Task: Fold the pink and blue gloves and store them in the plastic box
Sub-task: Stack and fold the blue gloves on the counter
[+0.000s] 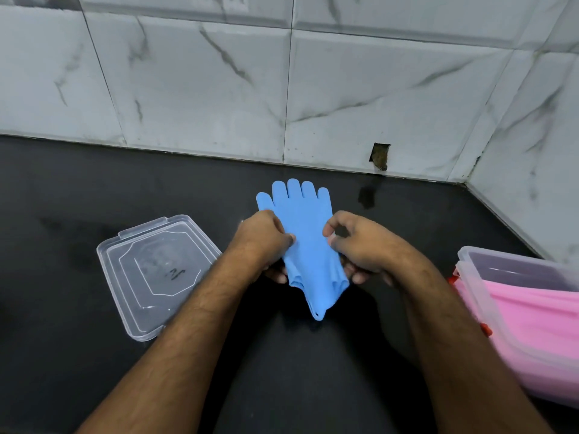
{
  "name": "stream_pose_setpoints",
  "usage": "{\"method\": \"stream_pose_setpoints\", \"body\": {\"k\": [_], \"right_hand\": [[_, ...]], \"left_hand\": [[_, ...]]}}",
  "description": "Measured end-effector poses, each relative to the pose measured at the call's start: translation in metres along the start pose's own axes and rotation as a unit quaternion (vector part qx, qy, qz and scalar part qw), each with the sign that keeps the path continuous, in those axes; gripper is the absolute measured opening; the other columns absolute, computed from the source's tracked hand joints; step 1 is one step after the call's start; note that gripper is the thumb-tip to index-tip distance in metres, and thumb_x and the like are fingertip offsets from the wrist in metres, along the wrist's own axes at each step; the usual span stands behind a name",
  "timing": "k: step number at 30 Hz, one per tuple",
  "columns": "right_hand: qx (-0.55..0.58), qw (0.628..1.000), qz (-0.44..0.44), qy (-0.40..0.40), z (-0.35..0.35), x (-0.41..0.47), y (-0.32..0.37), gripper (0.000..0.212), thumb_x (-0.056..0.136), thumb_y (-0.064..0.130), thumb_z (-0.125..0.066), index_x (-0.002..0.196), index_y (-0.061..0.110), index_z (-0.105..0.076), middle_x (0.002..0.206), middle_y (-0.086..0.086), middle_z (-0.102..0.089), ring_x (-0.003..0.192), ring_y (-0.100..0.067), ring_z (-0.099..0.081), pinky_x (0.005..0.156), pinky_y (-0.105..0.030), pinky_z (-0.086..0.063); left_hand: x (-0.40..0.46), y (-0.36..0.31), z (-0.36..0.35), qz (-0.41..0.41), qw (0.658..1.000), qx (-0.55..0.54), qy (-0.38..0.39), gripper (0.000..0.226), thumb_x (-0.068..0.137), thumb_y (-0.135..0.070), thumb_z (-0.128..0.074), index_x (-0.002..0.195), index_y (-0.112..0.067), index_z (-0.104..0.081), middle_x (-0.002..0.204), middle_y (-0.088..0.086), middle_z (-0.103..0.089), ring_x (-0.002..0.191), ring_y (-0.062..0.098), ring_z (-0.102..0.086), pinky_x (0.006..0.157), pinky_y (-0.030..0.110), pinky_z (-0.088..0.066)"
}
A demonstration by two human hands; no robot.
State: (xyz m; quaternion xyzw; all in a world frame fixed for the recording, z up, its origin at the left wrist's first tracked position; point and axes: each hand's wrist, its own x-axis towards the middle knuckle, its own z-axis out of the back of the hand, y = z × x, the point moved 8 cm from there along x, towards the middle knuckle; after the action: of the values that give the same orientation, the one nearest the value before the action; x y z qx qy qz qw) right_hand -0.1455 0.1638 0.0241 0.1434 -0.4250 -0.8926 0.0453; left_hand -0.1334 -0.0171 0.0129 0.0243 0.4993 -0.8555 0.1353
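- Head view: left hand and right hand pinch the blue glove by its side edges at centre, cuff hanging towards six o'clock.
- Pink glove already lies in the plastic box at three o'clock; lid at nine.
- Step in hand, likely: folding the blue glove. Next: bring cuff over its fingers.

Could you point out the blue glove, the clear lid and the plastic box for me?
blue glove [305,214]: head view, on its palm between the two hands.
clear lid [156,274]: head view, on its flat middle panel.
plastic box [476,286]: head view, on its near left wall.
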Motion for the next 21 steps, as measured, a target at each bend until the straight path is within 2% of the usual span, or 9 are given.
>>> {"method": "stream_pose_setpoints", "body": {"k": [2, 4, 8, 10, 12, 14, 18, 20, 21], "right_hand": [[0.118, 0.992, 0.009, 0.031, -0.004, -0.002, 0.005, 0.018, 0.107, 0.016, -0.046, 0.11, 0.013, -0.063, 0.071, -0.007, -0.068, 0.049, -0.014, -0.067, 0.038, -0.022, -0.047], [0.143, 0.988, 0.008, 0.051, -0.006, -0.004, 0.006, 0.022, 0.107, 0.01, -0.045, 0.113, 0.009, -0.066, 0.084, -0.009, -0.072, 0.064, -0.016, -0.074, 0.046, -0.022, -0.053], [0.02, 0.995, 0.042, 0.084, -0.009, -0.006, 0.007, 0.035, 0.098, -0.008, -0.047, 0.12, 0.013, -0.065, 0.092, -0.004, -0.07, 0.08, -0.014, -0.073, 0.064, -0.023, -0.058], [-0.1, 0.988, 0.086, 0.083, -0.009, -0.006, 0.013, 0.039, 0.095, -0.006, -0.054, 0.122, 0.02, -0.064, 0.09, 0.003, -0.07, 0.076, -0.008, -0.067, 0.072, -0.024, -0.055], [-0.178, 0.974, 0.109, 0.089, -0.011, -0.006, 0.015, 0.042, 0.091, 0.0, -0.063, 0.122, 0.029, -0.064, 0.087, 0.009, -0.065, 0.072, -0.006, -0.06, 0.075, -0.025, -0.053], [-0.204, 0.969, 0.108, 0.086, -0.012, -0.004, 0.013, 0.041, 0.088, 0.004, -0.069, 0.116, 0.034, -0.063, 0.085, 0.009, -0.06, 0.072, -0.009, -0.057, 0.079, -0.031, -0.054], [-0.282, 0.951, 0.122, 0.033, -0.003, -0.003, 0.011, 0.033, 0.085, 0.004, -0.064, 0.095, 0.035, -0.061, 0.089, 0.008, -0.051, 0.077, -0.018, -0.057, 0.075, -0.033, -0.053], [-0.29, 0.948, 0.133, -0.002, 0.002, -0.002, 0.014, 0.029, 0.086, 0.004, -0.06, 0.087, 0.033, -0.062, 0.095, 0.007, -0.044, 0.078, -0.017, -0.055, 0.069, -0.028, -0.049], [-0.282, 0.949, 0.141, -0.02, 0.005, -0.002, 0.017, 0.027, 0.087, 0.005, -0.063, 0.085, 0.032, -0.064, 0.097, 0.006, -0.043, 0.081, -0.016, -0.054, 0.069, -0.027, -0.048]], "left_hand": [[0.002, 0.004, -0.007, 0.015, 0.997, -0.07, 0.035, 0.016, 0.1, -0.014, -0.067, 0.094, -0.002, -0.058, 0.05, 0.01, -0.067, 0.033, 0.021, -0.061, 0.035, 0.026, -0.05], [0.002, 0.004, -0.009, 0.024, 0.994, -0.089, 0.051, 0.017, 0.1, -0.014, -0.067, 0.096, 0.001, -0.06, 0.047, 0.012, -0.066, 0.034, 0.021, -0.062, 0.035, 0.026, -0.051], [0.001, 0.008, -0.011, 0.043, 0.995, -0.063, 0.068, 0.018, 0.103, -0.018, -0.062, 0.099, -0.001, -0.059, 0.046, 0.012, -0.066, 0.034, 0.023, -0.063, 0.035, 0.028, -0.051], [0.002, 0.008, -0.01, 0.035, 0.998, -0.021, 0.056, 0.018, 0.102, -0.022, -0.064, 0.096, -0.005, -0.06, 0.047, 0.01, -0.066, 0.031, 0.02, -0.061, 0.034, 0.025, -0.049], [0.004, 0.006, -0.005, 0.01, 0.999, 0.048, 0.016, 0.021, 0.098, -0.029, -0.069, 0.09, -0.01, -0.064, 0.06, 0.008, -0.068, 0.029, 0.015, -0.058, 0.034, 0.021, -0.047], [0.007, 0.003, 0.0, -0.007, 0.995, 0.102, -0.015, 0.024, 0.095, -0.035, -0.072, 0.087, -0.014, -0.066, 0.07, 0.005, -0.066, 0.028, 0.01, -0.054, 0.033, 0.017, -0.043], [0.01, 0.001, 0.006, -0.017, 0.992, 0.116, -0.04, 0.025, 0.092, -0.038, -0.075, 0.087, -0.014, -0.069, 0.067, 0.0, -0.069, 0.032, 0.008, -0.05, 0.04, 0.019, -0.039], [0.011, 0.0, 0.01, -0.018, 0.996, 0.067, -0.056, 0.026, 0.09, -0.033, -0.078, 0.103, -0.012, -0.07, 0.068, 0.003, -0.075, 0.032, 0.009, -0.051, 0.04, 0.02, -0.041], [0.011, -0.001, 0.013, -0.024, 0.996, 0.047, -0.07, 0.035, 0.09, -0.031, -0.078, 0.117, -0.012, -0.066, 0.082, 0.007, -0.078, 0.034, 0.01, -0.053, 0.037, 0.02, -0.041]]}}
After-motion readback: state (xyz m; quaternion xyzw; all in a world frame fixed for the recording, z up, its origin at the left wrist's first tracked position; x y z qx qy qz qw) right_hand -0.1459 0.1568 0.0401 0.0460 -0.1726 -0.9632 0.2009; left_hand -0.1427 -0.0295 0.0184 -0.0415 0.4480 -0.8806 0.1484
